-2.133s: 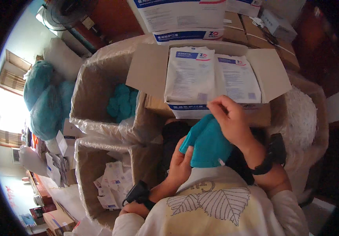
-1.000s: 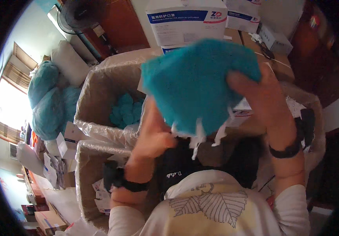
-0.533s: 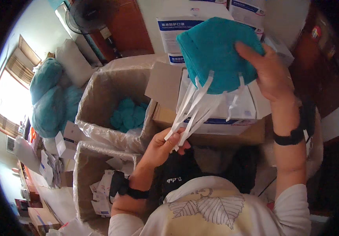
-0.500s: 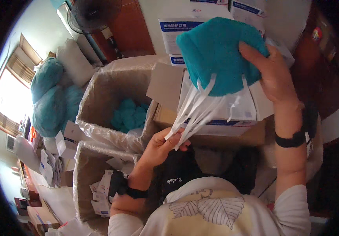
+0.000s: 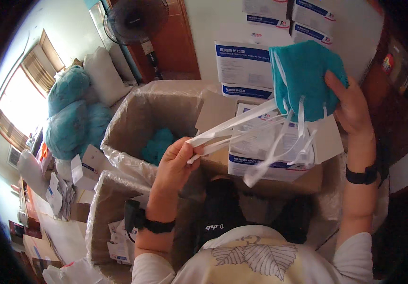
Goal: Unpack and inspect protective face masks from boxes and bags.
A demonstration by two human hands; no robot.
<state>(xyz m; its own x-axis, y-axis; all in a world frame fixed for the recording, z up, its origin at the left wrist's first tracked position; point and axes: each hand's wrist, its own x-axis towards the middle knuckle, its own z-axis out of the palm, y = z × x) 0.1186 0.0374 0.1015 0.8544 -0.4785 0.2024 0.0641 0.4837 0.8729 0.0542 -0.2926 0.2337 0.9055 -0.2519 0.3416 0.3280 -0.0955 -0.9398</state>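
Teal masks [image 5: 303, 71], bunched in layers, hanging at two o'clock in head view. Right hand [image 5: 355, 109] gripping bunch's right edge; left hand [image 5: 178, 163], near centre, pinching ends of white straps [image 5: 234, 124], others dangling loose. Bunch likely weighing little, bending softly; edge seeming surest hold, thin straps probably tangling easily. Open carton [image 5: 241, 165] sitting at three o'clock, holding white packs [image 5: 249, 144]; straps crossing before its left flap [image 5: 218, 106]. Upper lined bin [image 5: 133, 113] holding teal pieces [image 5: 159, 144] at nine; stacked cartons [image 5: 234, 61] crowding one o'clock.
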